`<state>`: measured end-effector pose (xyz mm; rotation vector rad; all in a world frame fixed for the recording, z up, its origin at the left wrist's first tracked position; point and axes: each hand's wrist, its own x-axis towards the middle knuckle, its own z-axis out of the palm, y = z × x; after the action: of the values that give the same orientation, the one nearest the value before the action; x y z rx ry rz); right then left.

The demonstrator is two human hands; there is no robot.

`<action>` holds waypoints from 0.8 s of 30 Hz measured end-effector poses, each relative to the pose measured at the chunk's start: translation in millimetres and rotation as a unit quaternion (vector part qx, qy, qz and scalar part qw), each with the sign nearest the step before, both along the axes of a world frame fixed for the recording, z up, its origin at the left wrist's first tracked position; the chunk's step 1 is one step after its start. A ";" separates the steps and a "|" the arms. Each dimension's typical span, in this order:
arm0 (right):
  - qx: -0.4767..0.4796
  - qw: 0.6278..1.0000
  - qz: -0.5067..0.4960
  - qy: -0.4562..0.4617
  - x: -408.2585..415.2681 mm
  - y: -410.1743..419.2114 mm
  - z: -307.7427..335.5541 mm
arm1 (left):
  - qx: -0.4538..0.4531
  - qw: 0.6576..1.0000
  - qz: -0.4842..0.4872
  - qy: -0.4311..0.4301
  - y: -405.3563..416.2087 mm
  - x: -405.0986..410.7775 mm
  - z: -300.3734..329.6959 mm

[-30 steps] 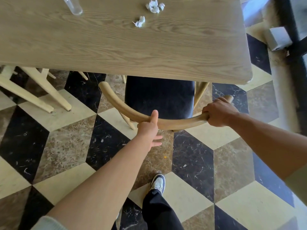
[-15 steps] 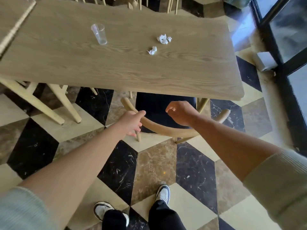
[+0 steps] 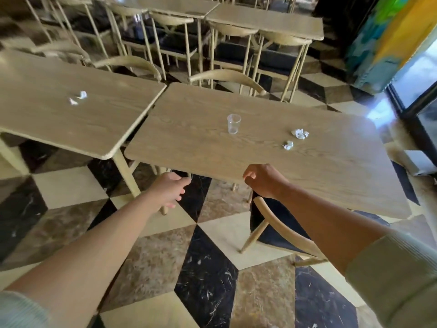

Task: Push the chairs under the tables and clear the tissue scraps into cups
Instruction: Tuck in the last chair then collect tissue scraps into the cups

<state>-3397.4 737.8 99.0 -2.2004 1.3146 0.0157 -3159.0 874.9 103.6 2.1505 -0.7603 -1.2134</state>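
Near table: we saw the light oak rectangular table (image 3: 236, 147) ahead, its near edge level with both hands
Chair: the pale wooden chair with dark seat (image 3: 279, 223) sat mostly tucked beneath it, curved back showing under the right forearm
Left hand (image 3: 169, 189): loosely curled, holding nothing, below the table edge
Right hand (image 3: 262, 181): loosely curled, empty, at the edge
Cup: the clear plastic cup (image 3: 233, 124) stood upright mid-table
Scraps: two crumpled white tissue scraps (image 3: 299, 133) lay right of it

Tan woodgrain table (image 3: 260, 162), white tissue scraps (image 3: 299, 133), black-cream-brown checkered floor (image 3: 205, 268)
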 end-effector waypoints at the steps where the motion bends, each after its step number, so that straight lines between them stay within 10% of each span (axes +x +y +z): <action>1: -0.003 1.000 0.001 0.002 5.5 -0.8 2.8 | -0.004 1.000 -0.006 -0.004 -1.3 8.4 2.6; 11: 0.035 0.990 -0.124 0.056 -25.3 -117.3 -51.9 | -0.009 0.996 -0.081 -0.042 -130.0 35.7 -37.0; 18: 0.005 0.911 -0.412 -0.007 -37.1 -290.2 -139.5 | 0.030 0.982 -0.155 -0.100 -325.8 49.6 -98.0; 24: -0.025 0.925 -0.380 -0.014 -31.3 -335.9 -180.0 | -0.011 0.948 -0.251 -0.194 -434.9 25.8 -133.0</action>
<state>-3428.7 402.0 -80.9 -1.5807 2.0761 -0.3433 -3133.2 440.0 -29.3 2.2803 -1.5574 -1.0001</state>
